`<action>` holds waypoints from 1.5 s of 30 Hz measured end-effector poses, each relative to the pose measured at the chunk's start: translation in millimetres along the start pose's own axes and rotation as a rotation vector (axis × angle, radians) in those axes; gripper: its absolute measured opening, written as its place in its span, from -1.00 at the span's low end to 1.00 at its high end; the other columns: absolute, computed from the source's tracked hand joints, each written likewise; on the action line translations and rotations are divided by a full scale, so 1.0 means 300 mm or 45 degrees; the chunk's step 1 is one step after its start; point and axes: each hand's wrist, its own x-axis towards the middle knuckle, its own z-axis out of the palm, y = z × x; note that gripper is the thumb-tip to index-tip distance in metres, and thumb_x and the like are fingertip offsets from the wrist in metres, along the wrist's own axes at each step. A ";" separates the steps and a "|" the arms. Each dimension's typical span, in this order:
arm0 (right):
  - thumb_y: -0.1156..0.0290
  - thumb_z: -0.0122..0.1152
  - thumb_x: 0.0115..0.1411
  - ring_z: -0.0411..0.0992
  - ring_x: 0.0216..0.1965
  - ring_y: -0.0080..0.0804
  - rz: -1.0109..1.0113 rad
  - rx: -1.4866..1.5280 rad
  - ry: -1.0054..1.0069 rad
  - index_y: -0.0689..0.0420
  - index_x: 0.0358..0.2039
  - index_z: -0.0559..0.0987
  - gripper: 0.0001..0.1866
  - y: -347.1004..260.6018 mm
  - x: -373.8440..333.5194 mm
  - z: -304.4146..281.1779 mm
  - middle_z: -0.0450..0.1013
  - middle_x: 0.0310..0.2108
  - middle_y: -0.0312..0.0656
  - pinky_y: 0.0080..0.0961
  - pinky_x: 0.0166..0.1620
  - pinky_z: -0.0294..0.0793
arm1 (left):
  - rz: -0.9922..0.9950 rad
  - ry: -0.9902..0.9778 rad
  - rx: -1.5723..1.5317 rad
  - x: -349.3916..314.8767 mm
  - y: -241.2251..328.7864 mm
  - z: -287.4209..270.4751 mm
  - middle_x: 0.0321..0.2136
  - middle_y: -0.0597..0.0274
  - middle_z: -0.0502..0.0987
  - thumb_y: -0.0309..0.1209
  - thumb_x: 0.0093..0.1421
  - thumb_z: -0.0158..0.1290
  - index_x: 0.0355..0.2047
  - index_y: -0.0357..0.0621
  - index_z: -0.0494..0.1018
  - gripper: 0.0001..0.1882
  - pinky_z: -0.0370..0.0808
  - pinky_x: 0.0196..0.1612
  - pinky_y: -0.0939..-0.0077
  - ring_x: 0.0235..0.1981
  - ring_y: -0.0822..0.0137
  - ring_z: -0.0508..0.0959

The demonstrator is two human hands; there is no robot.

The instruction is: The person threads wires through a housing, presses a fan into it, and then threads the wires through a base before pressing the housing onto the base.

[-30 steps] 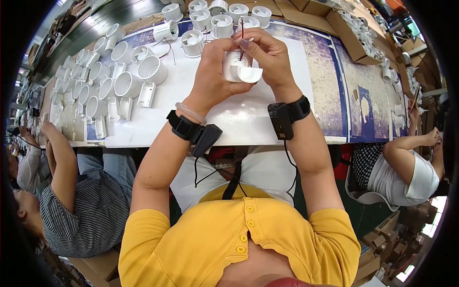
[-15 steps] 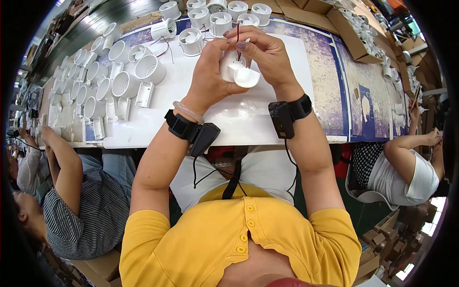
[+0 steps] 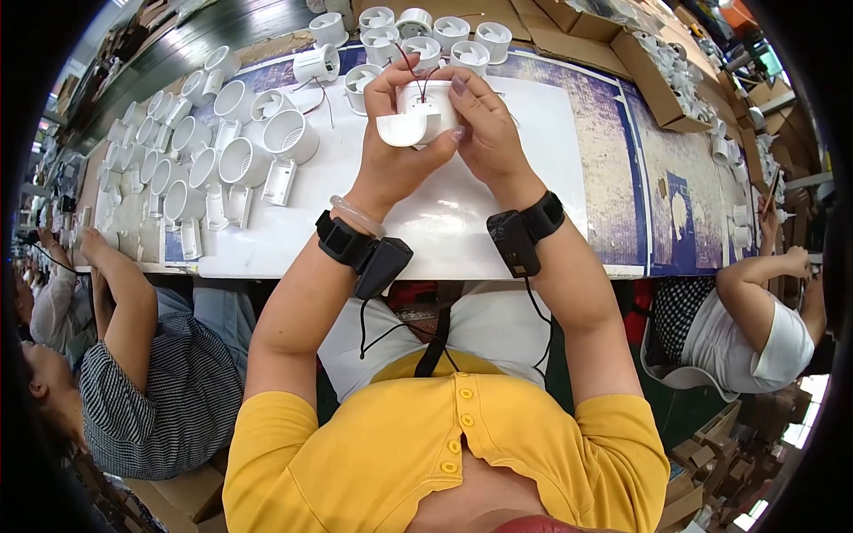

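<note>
Between my hands, above the white sheet, is a white plastic fan housing (image 3: 440, 95). A curved white flap (image 3: 402, 131) juts from its near left side. Thin dark red and black wires rise from it. My left hand (image 3: 391, 147) is closed round its left side, the thumb lying along the near edge. My right hand (image 3: 489, 129) is closed on the right side, with the fingers over the top edge and the thumb near the left thumb's tip. The housing's far side and underside are hidden.
Several white fan units (image 3: 382, 43) stand beyond my hands. At left are many white cylinders (image 3: 240, 160) and small white brackets (image 3: 279, 182). A cardboard box (image 3: 653, 84) of white parts sits at the far right. Other people sit on both sides.
The housing has turned, so its curved flap has swung from right to left. My right hand has left the wire and now grips the housing's right side.
</note>
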 end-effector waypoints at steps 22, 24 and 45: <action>0.15 -0.10 0.29 0.47 -0.23 -0.42 -0.079 0.375 0.467 0.10 -0.32 0.47 -0.70 0.008 0.015 -0.045 0.48 -0.32 -0.25 -0.37 -0.14 0.51 | -0.237 -0.302 -0.537 0.002 0.044 0.017 0.27 0.08 0.01 -0.49 0.14 0.09 0.20 -0.13 0.07 -0.36 0.17 0.23 0.30 0.27 0.20 0.08; 0.14 -0.09 0.28 0.48 -0.25 -0.41 -0.087 0.338 0.571 0.08 -0.40 0.46 -0.70 0.002 0.010 -0.038 0.48 -0.37 -0.27 -0.35 -0.16 0.52 | -0.153 -0.354 -0.349 -0.005 0.041 0.020 0.29 0.12 -0.01 -0.52 0.19 0.03 0.19 -0.11 0.12 -0.43 0.14 0.24 0.29 0.29 0.22 0.06; 0.09 -0.18 0.35 0.42 -0.29 -0.54 -0.184 0.093 0.483 0.17 -0.32 0.47 -0.59 0.001 0.005 0.056 0.45 -0.37 -0.27 -0.59 -0.16 0.40 | -0.590 0.020 -1.424 0.015 0.086 0.018 0.18 0.17 0.20 -0.39 0.32 -0.23 0.15 -0.20 0.15 -0.60 0.16 0.23 0.41 0.18 0.32 0.23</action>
